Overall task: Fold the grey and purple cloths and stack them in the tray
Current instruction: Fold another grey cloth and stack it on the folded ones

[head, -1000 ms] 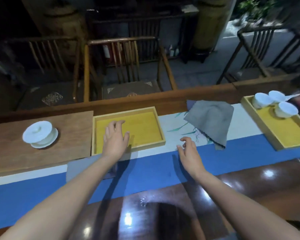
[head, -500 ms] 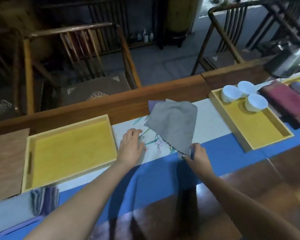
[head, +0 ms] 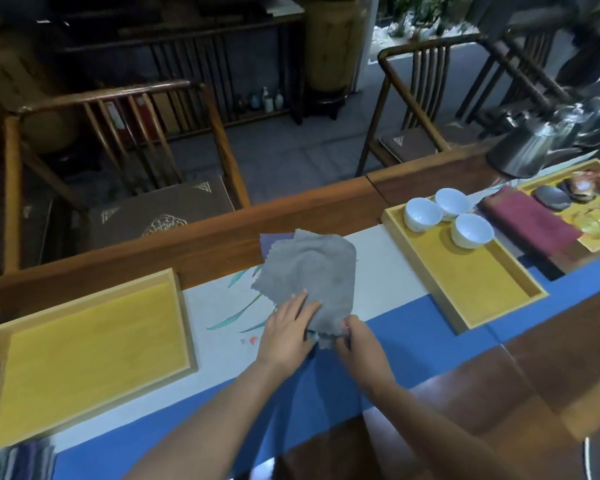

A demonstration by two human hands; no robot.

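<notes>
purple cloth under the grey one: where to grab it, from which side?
Likely its far-left corner, coming from the left. The purple cloth shows only as a sliver at the grey cloth's far-left edge; the rest is covered. The left hand rests on the grey cloth's near edge and the right hand pinches its near corner, so lift the grey one away first, then use a pinch grip.

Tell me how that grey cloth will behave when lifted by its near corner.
Likely floppy: the grey cloth already lies rumpled with soft wrinkles, so it should drape and sag. Probably light, since the right hand pinches just the corner. It may drag the purple cloth peeking out beneath its far edge; the left hand lying flat on it should help steady things.
</notes>
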